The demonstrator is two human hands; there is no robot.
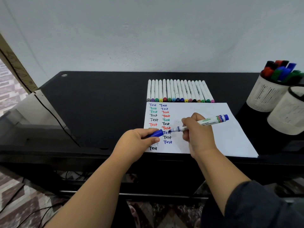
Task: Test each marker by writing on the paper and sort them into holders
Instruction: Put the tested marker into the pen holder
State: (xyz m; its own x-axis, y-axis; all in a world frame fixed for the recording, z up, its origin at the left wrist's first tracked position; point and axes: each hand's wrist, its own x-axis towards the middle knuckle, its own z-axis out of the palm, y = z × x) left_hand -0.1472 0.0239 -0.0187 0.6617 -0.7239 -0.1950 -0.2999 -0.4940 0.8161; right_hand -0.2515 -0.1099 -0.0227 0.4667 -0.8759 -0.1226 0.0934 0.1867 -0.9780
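Right hand (196, 134): fingers curled round a white-barrelled blue marker (199, 123), smooth plastic, blue end plug pointing far right, dark tip down at the paper (205, 139) beside a blue "Test"; whether the tip touches the sheet is hard to tell. Left hand (137, 142): pinches the marker's blue cap (155, 133), a short glossy cylinder, just left of the tip. Paper: flat white sheet at the near edge of the matt black desk (98, 102), two columns of "Test" in blue, green, red, black. Beyond its far edge, a tight row of slim white markers (178, 91), coloured ends nearest. Far right: two pale cylindrical slotted holders; the farther holder (264, 94) packed with capped markers, the nearer holder (286, 116) beside it.
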